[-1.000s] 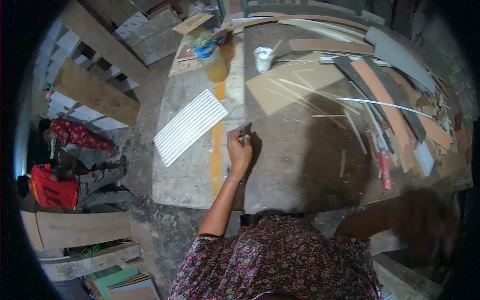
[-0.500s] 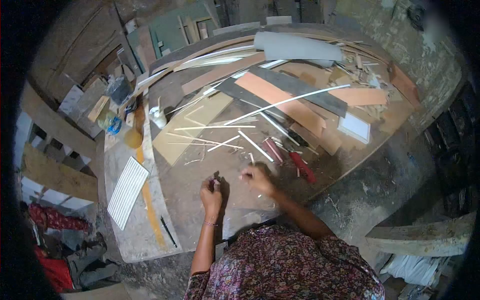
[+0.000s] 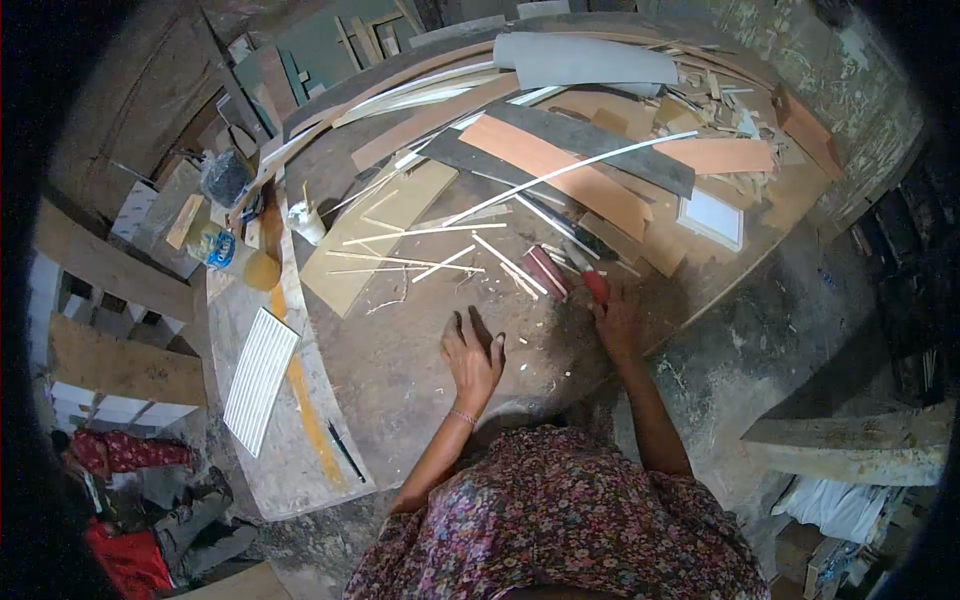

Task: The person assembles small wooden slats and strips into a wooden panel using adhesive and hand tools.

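Note:
My left hand point(image 3: 472, 362) is just over the near middle of the wooden table, fingers spread and nothing in it. To its right, my right hand point(image 3: 617, 325) is closed around a red-handled tool point(image 3: 596, 287) with a grey metal front end pointing away from me; its exact kind does not show. Close by on the left of that tool is a dark red block point(image 3: 546, 272). Thin white strips point(image 3: 510, 262) lie in front of my hands, some crossing each other, with small cut bits scattered around.
A tan board point(image 3: 375, 235) lies left of centre, under some strips. Orange point(image 3: 560, 175) and dark grey panels and a grey roll point(image 3: 585, 62) fill the far side. On the left are a white ribbed panel point(image 3: 262, 380), a black pen point(image 3: 346, 452), a white bottle point(image 3: 306, 222) and a jar point(image 3: 262, 270).
My right hand has moved right and taken hold of the red-handled tool, whose front end has swung away from me. My left hand has shifted right and spread its fingers.

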The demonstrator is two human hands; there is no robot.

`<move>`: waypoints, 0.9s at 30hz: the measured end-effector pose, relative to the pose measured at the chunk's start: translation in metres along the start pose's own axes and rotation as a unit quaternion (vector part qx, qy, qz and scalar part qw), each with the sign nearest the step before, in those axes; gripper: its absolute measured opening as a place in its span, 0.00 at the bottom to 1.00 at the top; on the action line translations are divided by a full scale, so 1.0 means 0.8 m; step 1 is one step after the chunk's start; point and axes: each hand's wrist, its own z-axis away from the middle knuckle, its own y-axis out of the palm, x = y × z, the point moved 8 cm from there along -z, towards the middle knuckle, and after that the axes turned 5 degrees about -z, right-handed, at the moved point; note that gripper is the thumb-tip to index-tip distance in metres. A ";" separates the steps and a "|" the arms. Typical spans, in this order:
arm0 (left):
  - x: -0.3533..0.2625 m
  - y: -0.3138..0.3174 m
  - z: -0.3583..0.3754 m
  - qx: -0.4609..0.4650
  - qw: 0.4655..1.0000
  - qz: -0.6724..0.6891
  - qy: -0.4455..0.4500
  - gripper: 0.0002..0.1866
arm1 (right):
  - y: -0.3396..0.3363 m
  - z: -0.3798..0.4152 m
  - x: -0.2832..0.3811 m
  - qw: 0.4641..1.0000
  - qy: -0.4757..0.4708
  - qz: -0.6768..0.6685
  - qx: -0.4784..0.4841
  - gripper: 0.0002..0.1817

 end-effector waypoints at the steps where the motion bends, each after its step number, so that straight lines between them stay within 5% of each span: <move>1: 0.005 0.004 -0.009 0.000 1.000 -0.029 -0.010 0.34 | 0.007 0.000 -0.004 1.000 -0.002 -0.003 0.017 0.20; 4: 0.021 0.018 -0.037 0.018 0.997 -0.067 -0.038 0.36 | 0.016 0.000 -0.015 0.999 -0.019 -0.044 -0.010 0.23; 7: 0.041 0.025 -0.061 0.008 0.993 -0.084 -0.087 0.35 | -0.001 0.011 0.025 0.984 0.054 -0.096 0.140 0.25; 11: 0.052 0.033 -0.080 0.030 0.987 -0.082 -0.137 0.36 | 0.002 0.038 0.087 0.979 -0.126 -0.096 0.129 0.25; 18: 0.033 0.081 -0.108 -0.004 0.990 -0.130 -0.057 0.33 | 0.062 -0.033 0.025 0.985 -0.134 -0.040 0.105 0.24; 24: -0.006 0.064 -0.163 0.039 0.978 -0.090 -0.182 0.32 | 0.010 -0.096 0.021 0.965 -0.256 -0.052 0.028 0.24; 27: -0.027 0.067 -0.173 -0.037 0.977 -0.086 -0.193 0.34 | 0.019 -0.097 0.004 0.951 -0.301 -0.038 0.057 0.23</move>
